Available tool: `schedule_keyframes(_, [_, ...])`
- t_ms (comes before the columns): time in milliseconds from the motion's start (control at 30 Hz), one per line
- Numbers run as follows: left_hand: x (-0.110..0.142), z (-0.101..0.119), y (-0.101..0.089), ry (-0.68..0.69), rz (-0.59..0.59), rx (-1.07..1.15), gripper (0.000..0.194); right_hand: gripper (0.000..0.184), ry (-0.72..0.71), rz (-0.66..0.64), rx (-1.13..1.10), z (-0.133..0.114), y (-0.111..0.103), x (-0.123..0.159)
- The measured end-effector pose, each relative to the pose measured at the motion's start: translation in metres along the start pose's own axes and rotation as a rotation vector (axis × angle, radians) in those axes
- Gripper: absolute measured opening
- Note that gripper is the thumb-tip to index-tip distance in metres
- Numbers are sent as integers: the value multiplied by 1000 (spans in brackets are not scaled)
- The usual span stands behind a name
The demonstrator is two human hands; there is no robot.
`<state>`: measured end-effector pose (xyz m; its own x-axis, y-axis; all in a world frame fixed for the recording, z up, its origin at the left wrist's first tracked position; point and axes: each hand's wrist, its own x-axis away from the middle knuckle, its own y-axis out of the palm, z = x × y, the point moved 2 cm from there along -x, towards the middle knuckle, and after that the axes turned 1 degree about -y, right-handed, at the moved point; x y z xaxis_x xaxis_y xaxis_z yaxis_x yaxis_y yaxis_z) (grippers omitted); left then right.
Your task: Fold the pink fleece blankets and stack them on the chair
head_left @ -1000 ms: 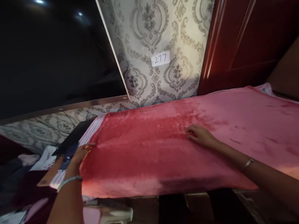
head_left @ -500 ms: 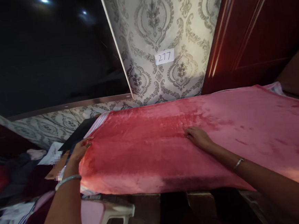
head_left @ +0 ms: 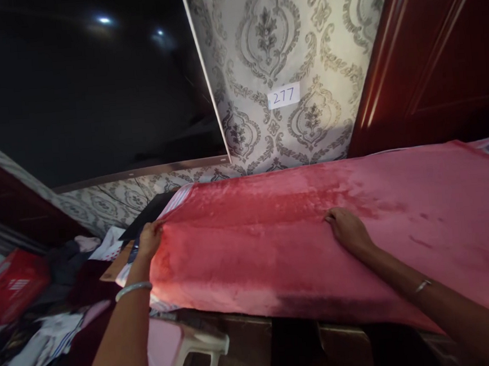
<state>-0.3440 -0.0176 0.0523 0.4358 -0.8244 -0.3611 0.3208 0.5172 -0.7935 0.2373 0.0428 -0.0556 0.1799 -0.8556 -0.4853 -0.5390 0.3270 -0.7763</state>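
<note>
Home, with wall-mounted television (head_left: 122, 85)

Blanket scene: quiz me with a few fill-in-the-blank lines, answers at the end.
The card reads ____.
On the blanket, the hand farther from the stool is the ____ one.
The screen is on the card's ____ side.

Missing words: 277; right; left.

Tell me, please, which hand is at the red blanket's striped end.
The left hand, at the edge of the blanket; the right hand lies farther in.
</note>
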Motion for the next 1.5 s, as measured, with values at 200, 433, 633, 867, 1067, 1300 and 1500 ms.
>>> schedule_keyframes(200, [2, 0, -3, 27, 104, -14, 15, 18, -41, 28, 2, 5, -11, -12])
schedule_keyframes(433, [6, -5, -9, 30, 256, 33, 7, 23, -203, 78, 33, 11, -19, -16])
schedule_keyframes(633, [11, 0, -17, 53, 338, 82, 8, 29, -405, -21, 196, 9, -32, -14])
schedule_keyframes(867, [24, 5, -31, 42, 336, 103, 5, 30, -410, 90, 266, 0, -44, -4])
schedule_keyframes(1067, [40, 8, -40, -10, 295, 136, 16, 31, -325, 166, 245, 0, -41, 6])
schedule_keyframes(1300, [53, 14, -56, -26, 356, 77, 16, 37, -309, 179, 122, 4, -42, 10])
schedule_keyframes(1500, [62, 22, -69, -23, 394, 1, 13, 35, -437, 198, 63, 5, -61, 22])
